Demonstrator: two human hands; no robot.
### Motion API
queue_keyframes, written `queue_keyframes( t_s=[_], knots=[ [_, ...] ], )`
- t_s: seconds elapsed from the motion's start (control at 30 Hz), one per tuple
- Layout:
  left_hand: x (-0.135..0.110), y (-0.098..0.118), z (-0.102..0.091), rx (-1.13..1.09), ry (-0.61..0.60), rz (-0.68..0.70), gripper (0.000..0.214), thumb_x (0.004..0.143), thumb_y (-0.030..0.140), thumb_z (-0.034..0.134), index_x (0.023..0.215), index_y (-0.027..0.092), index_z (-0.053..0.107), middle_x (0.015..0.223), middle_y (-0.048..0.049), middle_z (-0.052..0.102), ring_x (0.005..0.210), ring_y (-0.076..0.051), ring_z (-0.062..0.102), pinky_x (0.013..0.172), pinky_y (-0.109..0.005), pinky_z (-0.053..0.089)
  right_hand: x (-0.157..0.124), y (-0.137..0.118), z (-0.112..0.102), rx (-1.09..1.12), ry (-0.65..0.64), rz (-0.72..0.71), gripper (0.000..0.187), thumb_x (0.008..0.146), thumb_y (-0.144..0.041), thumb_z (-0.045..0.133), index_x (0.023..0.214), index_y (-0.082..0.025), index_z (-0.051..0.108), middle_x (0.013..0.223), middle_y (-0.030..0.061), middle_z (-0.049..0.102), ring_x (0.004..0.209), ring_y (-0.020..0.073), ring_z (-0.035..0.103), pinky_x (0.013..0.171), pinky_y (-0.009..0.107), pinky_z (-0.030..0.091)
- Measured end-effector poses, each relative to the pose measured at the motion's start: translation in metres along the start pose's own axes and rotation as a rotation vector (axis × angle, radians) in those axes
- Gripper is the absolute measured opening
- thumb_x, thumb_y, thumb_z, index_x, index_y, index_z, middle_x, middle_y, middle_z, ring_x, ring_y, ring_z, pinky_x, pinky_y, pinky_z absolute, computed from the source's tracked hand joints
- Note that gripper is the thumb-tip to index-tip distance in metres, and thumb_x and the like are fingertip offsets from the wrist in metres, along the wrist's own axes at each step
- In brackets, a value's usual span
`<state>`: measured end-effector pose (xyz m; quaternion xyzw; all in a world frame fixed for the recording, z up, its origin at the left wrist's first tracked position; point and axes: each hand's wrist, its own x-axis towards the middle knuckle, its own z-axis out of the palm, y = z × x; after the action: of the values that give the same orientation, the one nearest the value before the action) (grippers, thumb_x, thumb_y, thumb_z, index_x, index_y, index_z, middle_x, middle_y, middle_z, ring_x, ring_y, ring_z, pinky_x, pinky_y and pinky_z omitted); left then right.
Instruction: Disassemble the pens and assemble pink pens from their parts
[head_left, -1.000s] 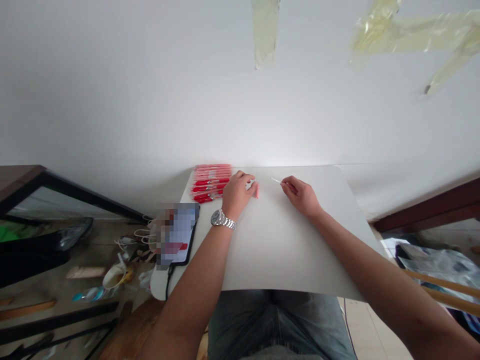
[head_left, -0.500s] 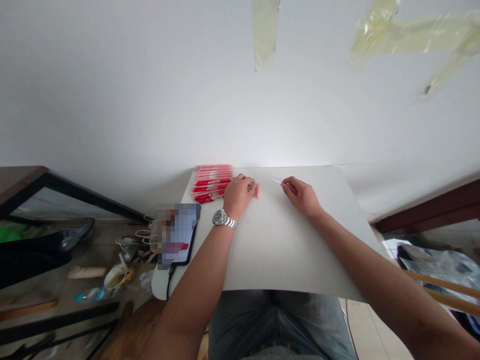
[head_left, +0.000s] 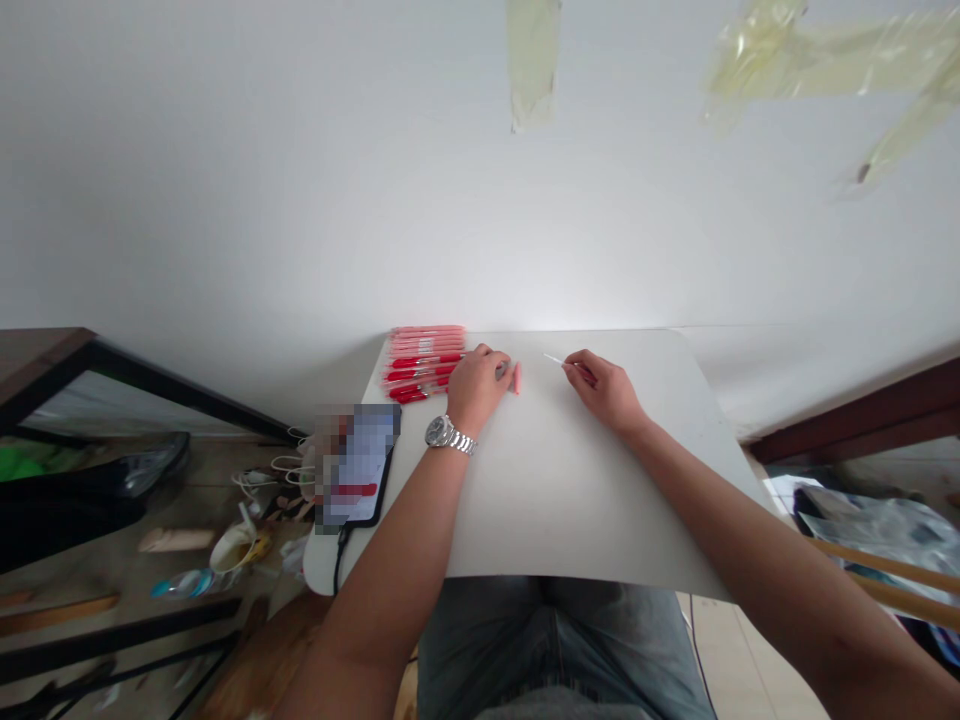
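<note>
My left hand [head_left: 482, 385], with a silver watch at its wrist, is closed over the table just right of the pens. At its fingertips is a short pink pen part [head_left: 517, 378], apparently pinched, though the fingers hide part of it. A thin pale pen refill [head_left: 553, 359] juts leftward from my right hand [head_left: 598, 388], whose fingers are closed around it. Something reddish shows between those fingers, mostly hidden. Beside my left hand lie red pens [head_left: 420, 375] in a row, and behind them several pink pens [head_left: 427, 338] side by side.
A white table [head_left: 562, 500] stands against a wall. On its left edge lies a phone [head_left: 364, 465] with a cable plugged in. Left of the table, a cup [head_left: 232, 550] and a bottle [head_left: 184, 583] are on the floor. Plastic-wrapped stuff [head_left: 885, 530] sits at the right.
Both hands keep nearly the same place and grip. The whole view has shifted very slightly.
</note>
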<state>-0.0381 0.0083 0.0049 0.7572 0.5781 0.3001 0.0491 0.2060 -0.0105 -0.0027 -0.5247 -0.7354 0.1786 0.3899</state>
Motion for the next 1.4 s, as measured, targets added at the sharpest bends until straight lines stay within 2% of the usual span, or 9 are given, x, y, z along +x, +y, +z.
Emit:
queue_keyframes(
  t_s=[0.3,0.53,0.73,0.87,0.97,1.1,1.4],
  knots=[
    [0.001,0.004,-0.004,-0.001,0.017,-0.011,0.013,0.095,0.032,0.068,0.096,0.025,0.078,0.096,-0.007,0.068,0.079,-0.02,0.064,0.065,-0.032,0.045,0.0,0.003,0.002,0.007,0.002,0.001,0.027,0.101,-0.046,0.052,0.101,-0.024,0.068,0.082,0.0032,0.068,0.069,0.0171,0.06,0.068,0.029,0.043],
    [0.001,0.007,-0.005,0.017,0.042,-0.056,0.017,0.098,0.03,0.06,0.097,0.024,0.076,0.099,-0.0057,0.07,0.082,-0.019,0.065,0.069,-0.031,0.046,0.001,0.003,0.002,-0.009,0.003,-0.009,0.029,0.101,-0.047,0.052,0.1,-0.023,0.068,0.079,0.0026,0.066,0.068,0.0165,0.058,0.067,0.028,0.042],
    [0.002,0.011,-0.001,-0.137,0.12,-0.022,0.016,0.098,0.026,0.058,0.103,0.022,0.074,0.096,-0.006,0.07,0.08,-0.018,0.063,0.075,-0.032,0.048,0.0,0.002,0.001,0.019,0.029,-0.016,0.029,0.101,-0.047,0.053,0.101,-0.022,0.067,0.08,0.0023,0.066,0.068,0.0161,0.056,0.066,0.028,0.041],
    [0.003,0.014,0.004,-0.342,0.157,0.041,0.017,0.099,0.023,0.058,0.107,0.021,0.073,0.09,-0.0049,0.069,0.082,-0.018,0.063,0.079,-0.032,0.05,0.0,0.003,0.001,0.049,0.041,-0.03,0.03,0.102,-0.048,0.052,0.102,-0.022,0.067,0.079,0.0021,0.065,0.068,0.0159,0.055,0.066,0.029,0.041],
    [0.003,0.018,0.007,-0.488,0.13,0.08,0.019,0.101,0.028,0.057,0.11,0.021,0.073,0.089,-0.0046,0.069,0.081,-0.016,0.062,0.08,-0.031,0.052,0.0,0.002,0.001,0.061,0.041,-0.035,0.031,0.102,-0.049,0.052,0.102,-0.022,0.067,0.078,0.0018,0.064,0.067,0.0158,0.054,0.066,0.029,0.041],
    [0.001,0.023,0.009,-0.63,0.059,0.085,0.023,0.101,0.038,0.059,0.111,0.022,0.074,0.099,-0.005,0.071,0.081,-0.015,0.062,0.079,-0.029,0.053,-0.001,-0.001,-0.001,0.087,0.021,-0.048,0.031,0.102,-0.049,0.052,0.102,-0.021,0.066,0.079,0.0019,0.064,0.068,0.0156,0.054,0.067,0.029,0.041],
    [-0.001,0.03,0.008,-0.788,-0.069,0.108,0.026,0.098,0.042,0.064,0.111,0.022,0.075,0.103,-0.006,0.07,0.092,-0.016,0.066,0.082,-0.028,0.053,-0.002,-0.002,0.0,0.134,-0.041,-0.117,0.027,0.104,-0.046,0.052,0.103,-0.022,0.065,0.085,0.0032,0.067,0.071,0.0162,0.056,0.069,0.03,0.043]
  ],
)
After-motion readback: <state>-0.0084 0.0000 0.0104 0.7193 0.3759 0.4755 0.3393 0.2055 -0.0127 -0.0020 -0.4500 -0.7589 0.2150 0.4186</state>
